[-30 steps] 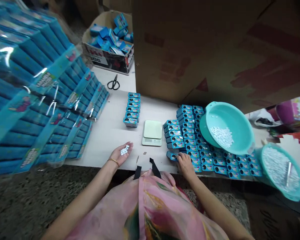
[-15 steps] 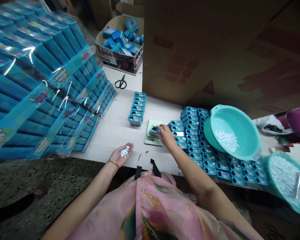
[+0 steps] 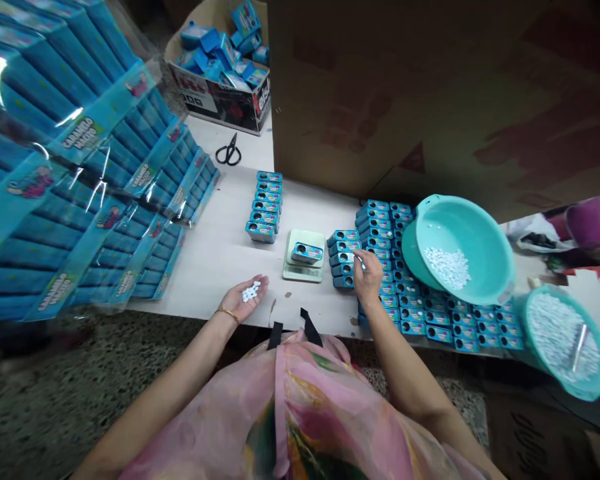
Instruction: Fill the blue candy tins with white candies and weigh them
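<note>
White tablets (image 3: 251,292) fill the left hand (image 3: 245,298). Just beyond the right hand (image 3: 367,277), blue tins (image 3: 343,257); further right, a turquoise basin (image 3: 485,240). Pale green scale (image 3: 305,257), white tabletop (image 3: 220,247).

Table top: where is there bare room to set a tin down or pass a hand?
Bare patches on the table: between the wrapped packs and the short row of tins, and in front of that row beside the left hand. Also around the scissors. Crowded right of the scale: tins fill it up to the basin.
</note>
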`<state>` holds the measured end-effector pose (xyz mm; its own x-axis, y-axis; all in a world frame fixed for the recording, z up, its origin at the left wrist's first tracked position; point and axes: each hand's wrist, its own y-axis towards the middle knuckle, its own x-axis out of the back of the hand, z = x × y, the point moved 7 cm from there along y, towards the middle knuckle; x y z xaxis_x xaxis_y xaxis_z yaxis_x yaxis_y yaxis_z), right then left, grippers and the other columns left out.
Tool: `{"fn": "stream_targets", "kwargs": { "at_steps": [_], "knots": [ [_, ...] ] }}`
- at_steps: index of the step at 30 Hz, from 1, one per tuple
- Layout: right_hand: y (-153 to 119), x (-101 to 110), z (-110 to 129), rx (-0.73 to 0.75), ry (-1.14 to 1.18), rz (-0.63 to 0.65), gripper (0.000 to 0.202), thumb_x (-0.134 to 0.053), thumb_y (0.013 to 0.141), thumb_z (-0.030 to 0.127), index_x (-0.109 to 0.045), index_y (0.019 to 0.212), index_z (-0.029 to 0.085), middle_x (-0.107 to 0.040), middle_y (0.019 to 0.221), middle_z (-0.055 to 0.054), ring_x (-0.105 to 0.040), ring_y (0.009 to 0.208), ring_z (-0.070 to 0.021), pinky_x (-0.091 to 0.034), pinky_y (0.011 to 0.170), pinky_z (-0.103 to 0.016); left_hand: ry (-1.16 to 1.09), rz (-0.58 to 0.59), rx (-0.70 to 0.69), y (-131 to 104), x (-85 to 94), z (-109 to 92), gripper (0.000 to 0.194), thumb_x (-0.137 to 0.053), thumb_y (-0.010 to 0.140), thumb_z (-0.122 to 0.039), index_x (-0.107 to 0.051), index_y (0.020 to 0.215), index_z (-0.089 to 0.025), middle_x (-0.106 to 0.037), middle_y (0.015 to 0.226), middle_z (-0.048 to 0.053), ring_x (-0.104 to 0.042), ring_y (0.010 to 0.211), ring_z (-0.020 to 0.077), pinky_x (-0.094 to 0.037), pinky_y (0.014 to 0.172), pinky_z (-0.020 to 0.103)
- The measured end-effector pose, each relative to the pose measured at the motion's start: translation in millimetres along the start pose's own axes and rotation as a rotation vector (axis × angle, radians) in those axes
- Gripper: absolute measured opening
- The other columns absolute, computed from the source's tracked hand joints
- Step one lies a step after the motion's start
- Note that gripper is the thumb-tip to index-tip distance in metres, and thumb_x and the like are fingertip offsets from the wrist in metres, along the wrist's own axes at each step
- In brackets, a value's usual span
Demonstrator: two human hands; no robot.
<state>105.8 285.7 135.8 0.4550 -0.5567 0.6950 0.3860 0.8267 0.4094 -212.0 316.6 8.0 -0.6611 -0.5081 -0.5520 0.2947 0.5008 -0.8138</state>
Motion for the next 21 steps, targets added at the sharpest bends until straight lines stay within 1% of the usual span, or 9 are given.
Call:
{"fn": "stream_targets", "kwargs": {
  "at_steps": [7,11,14,18,19,21],
  "knots": [
    [-7,-2,0,0.001,0.003,-0.009,0.021,-0.041,0.082,0.022,-0.059,0.093,0.021,-0.06,0.094,-0.005,-0.052,0.094,-0.0176,-0.038,0.085,-0.036,0.012,0.014,0.006,5,3.6,2,0.029,-0.041,0.074,-0.001,-0.055,0.099,-0.004,-0.061,0.092,0.019,-0.06,0.089,0.0244,-0.054,0.069,0.034],
    [-10,-11,4,0.006,0.025,0.049,0.022,-0.04,0.082,0.023,-0.058,0.096,0.022,-0.059,0.097,-0.005,-0.051,0.096,-0.0184,-0.037,0.086,-0.038,0.023,0.012,0.006,6,5.7,4,0.028,-0.042,0.073,0.0,-0.055,0.098,-0.004,-0.061,0.092,0.019,-0.059,0.089,0.0245,-0.054,0.071,0.033],
    [-10,-28,13,0.027,0.044,0.144,0.026,-0.044,0.081,0.025,-0.053,0.105,0.022,-0.056,0.104,-0.006,-0.047,0.102,-0.0194,-0.036,0.089,-0.039,0.014,0.005,0.012,7,3.1,7,0.03,-0.042,0.073,0.001,-0.055,0.099,-0.005,-0.061,0.092,0.019,-0.059,0.09,0.0247,-0.054,0.071,0.034],
    [-3,-61,32,0.098,0.032,0.325,0.048,-0.052,0.076,0.028,-0.039,0.121,0.021,-0.043,0.12,-0.008,-0.038,0.112,-0.0217,-0.034,0.093,-0.039,-0.016,-0.004,0.015,7,-3.7,7,0.031,-0.042,0.073,0.001,-0.055,0.1,-0.004,-0.061,0.091,0.019,-0.059,0.09,0.0249,-0.054,0.071,0.034],
    [-1,-68,35,0.111,0.014,0.368,0.051,-0.053,0.075,0.027,-0.037,0.123,0.021,-0.042,0.122,-0.009,-0.037,0.112,-0.0223,-0.034,0.093,-0.039,-0.018,-0.003,0.012,7,-4.8,6,0.03,-0.042,0.073,0.001,-0.055,0.1,-0.004,-0.061,0.091,0.019,-0.059,0.09,0.025,-0.054,0.071,0.034],
    [3,-82,42,0.129,-0.033,0.461,0.049,-0.051,0.076,0.024,-0.037,0.123,0.021,-0.044,0.117,-0.009,-0.039,0.108,-0.0232,-0.037,0.089,-0.039,-0.017,0.005,0.002,6,-4.8,2,0.029,-0.043,0.073,0.001,-0.055,0.099,-0.003,-0.061,0.091,0.019,-0.059,0.09,0.0251,-0.054,0.071,0.034]
  ]
}}
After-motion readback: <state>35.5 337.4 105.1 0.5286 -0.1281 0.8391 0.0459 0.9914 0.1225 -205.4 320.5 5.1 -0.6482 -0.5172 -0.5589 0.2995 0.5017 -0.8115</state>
